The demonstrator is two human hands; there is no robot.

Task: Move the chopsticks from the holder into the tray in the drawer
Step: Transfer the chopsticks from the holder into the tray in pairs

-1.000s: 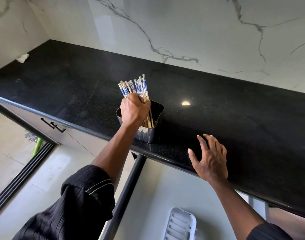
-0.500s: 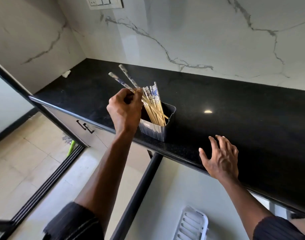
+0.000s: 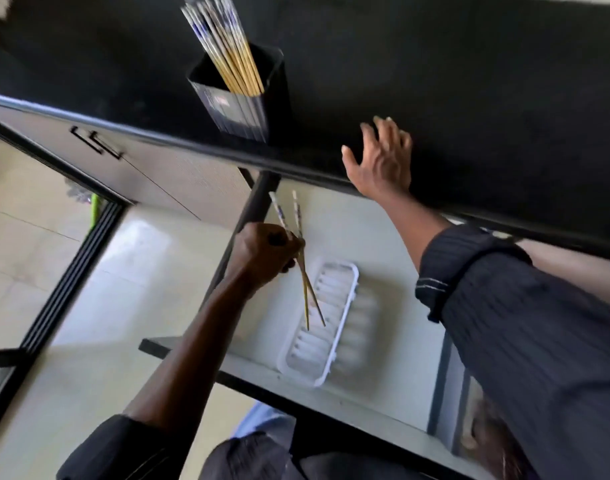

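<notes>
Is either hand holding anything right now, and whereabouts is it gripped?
The left hand grips two chopsticks near the middle, patterned ends up, thin tips over the white tray. The right hand holds nothing.

Left hand (image 3: 263, 252) fisted, arm extended downward; right hand (image 3: 383, 159) flat, fingers spread, arm outstretched.

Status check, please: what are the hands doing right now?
Left hand grips two chopsticks over tray. Right hand flat on counter. More in holder. Nothing blocking.

Black countertop (image 3: 469, 81), cabinet handles (image 3: 97, 145), tiled floor (image 3: 26, 244)
</notes>
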